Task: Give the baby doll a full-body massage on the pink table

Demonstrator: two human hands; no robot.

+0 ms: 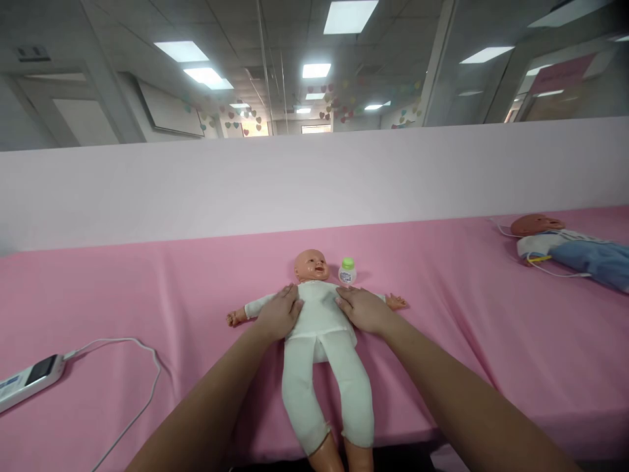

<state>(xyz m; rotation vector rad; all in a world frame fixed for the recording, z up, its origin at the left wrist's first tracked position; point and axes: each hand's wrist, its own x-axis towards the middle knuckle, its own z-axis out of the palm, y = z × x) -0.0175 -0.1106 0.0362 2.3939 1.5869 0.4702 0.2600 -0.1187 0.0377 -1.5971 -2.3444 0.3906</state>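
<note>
Baby doll (pixel 319 314) in a white long-sleeved top and white trousers lies on its back in the middle of a surface (pixel 206 282) spread with wrinkled pink cloth. Its head points away from the person and is turned toward the right side of the view; its arms stretch out to both sides, and its legs run toward the person, the bare lower parts reaching the near edge, where the view cuts them off.

The left hand (pixel 281 313) lies against one side of the doll's chest, near the shoulder, and the right hand (pixel 362 309) against the other side. On both hands the fingers are straight and close together, laid flat on the white top and clamped on nothing; the thumbs point inward over the chest.

Just beside the doll's head, beyond the right hand, stands a small clear bottle (pixel 347 272) with a green cap and a printed label. At the far right lies a second doll (pixel 572 249), dressed in blue and white, with a thin white tube (pixel 560 272) by it. At the left rests a white handheld device (pixel 37 380) with a dark screen, its white cable (pixel 142 344) looping over the cloth. A white wall (pixel 275 183) rises behind, with glass panels (pixel 383 72) above it.
</note>
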